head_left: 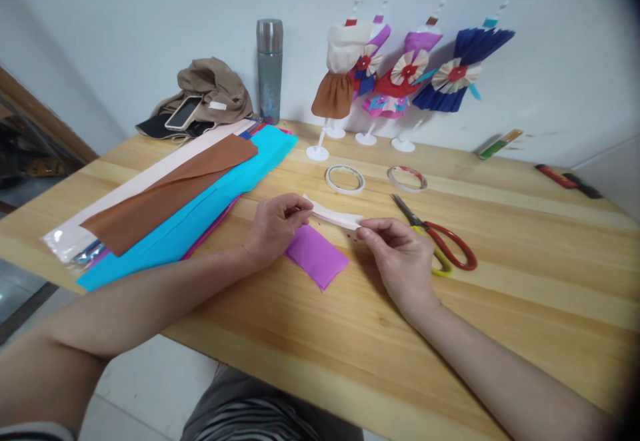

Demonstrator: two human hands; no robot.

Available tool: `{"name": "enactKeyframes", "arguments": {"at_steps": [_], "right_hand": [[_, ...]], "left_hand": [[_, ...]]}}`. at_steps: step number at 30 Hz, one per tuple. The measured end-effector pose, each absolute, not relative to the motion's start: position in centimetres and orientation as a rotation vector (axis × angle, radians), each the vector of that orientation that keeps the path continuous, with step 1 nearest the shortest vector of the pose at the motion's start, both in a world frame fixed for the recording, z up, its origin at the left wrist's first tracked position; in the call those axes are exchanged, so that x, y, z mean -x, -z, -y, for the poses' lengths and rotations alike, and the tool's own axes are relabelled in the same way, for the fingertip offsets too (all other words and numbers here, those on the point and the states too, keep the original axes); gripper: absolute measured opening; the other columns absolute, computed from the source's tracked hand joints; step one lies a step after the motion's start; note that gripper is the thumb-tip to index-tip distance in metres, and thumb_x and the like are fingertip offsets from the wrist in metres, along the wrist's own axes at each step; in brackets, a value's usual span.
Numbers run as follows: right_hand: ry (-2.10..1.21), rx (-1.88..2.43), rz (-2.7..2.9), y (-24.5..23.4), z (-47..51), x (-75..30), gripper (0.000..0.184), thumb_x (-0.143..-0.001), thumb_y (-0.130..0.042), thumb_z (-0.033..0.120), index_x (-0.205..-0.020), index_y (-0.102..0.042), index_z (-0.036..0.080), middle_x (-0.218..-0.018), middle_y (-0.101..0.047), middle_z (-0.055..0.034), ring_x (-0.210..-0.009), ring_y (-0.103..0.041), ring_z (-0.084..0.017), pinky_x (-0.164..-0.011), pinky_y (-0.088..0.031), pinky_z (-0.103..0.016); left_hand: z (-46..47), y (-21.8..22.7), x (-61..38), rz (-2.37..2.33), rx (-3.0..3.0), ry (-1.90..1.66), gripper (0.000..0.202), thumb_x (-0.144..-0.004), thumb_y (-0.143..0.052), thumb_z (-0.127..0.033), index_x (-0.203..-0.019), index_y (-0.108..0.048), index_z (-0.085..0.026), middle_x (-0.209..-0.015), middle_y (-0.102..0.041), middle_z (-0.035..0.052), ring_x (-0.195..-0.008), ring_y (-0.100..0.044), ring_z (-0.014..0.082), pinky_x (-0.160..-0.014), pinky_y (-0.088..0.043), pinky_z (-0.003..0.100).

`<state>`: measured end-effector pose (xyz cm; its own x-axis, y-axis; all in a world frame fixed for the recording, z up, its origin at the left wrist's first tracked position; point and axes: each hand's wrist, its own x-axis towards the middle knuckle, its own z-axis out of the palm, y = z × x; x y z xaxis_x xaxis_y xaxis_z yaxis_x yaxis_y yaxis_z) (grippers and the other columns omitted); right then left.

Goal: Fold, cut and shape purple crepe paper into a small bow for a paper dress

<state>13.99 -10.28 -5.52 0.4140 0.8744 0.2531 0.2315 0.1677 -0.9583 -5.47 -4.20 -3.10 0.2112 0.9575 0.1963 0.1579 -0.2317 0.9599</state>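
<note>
A narrow pale pink paper strip point(336, 216) is stretched between my two hands, just above the wooden table point(310, 361). My left hand point(277, 228) pinches its left end, and my right hand point(400, 254) pinches the other end between thumb and fingers. Below the strip lies a purple paper rectangle point(319, 258), close to my left hand. Scissors point(440, 241) with one red and one yellow handle rest beside my right hand, their blades slightly apart. Two tape rolls, one white point(345, 189) and one with a red inside point(407, 188), lie flat beyond the strip.
Brown point(175, 191) and blue point(215, 204) paper sheets are stacked at left. Several small dress stands, one with a brown skirt point(333, 94), line the wall. A flask point(270, 74), a cap with a phone point(184, 113), a green tube point(500, 144) and a red-black object point(555, 176) stand or lie at the back.
</note>
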Motion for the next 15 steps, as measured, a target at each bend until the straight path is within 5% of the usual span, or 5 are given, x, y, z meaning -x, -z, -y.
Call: {"name": "enactKeyframes", "arguments": {"at_steps": [15], "right_hand": [[-0.664, 1.324, 1.054, 5.13, 10.33, -13.98, 0.008, -0.066, -0.078, 0.027, -0.072, -0.074, 0.024, -0.072, -0.073, -0.0023, -0.065, -0.065, -0.017, -0.067, -0.054, -0.034]], "left_hand": [[4.08, 2.69, 5.23, -0.999, -1.392, -1.143, 0.003, -0.067, -0.068, -0.015, -0.069, -0.067, -0.016, -0.06, -0.067, -0.003, -0.057, -0.062, 0.01, -0.058, -0.051, 0.022]]}}
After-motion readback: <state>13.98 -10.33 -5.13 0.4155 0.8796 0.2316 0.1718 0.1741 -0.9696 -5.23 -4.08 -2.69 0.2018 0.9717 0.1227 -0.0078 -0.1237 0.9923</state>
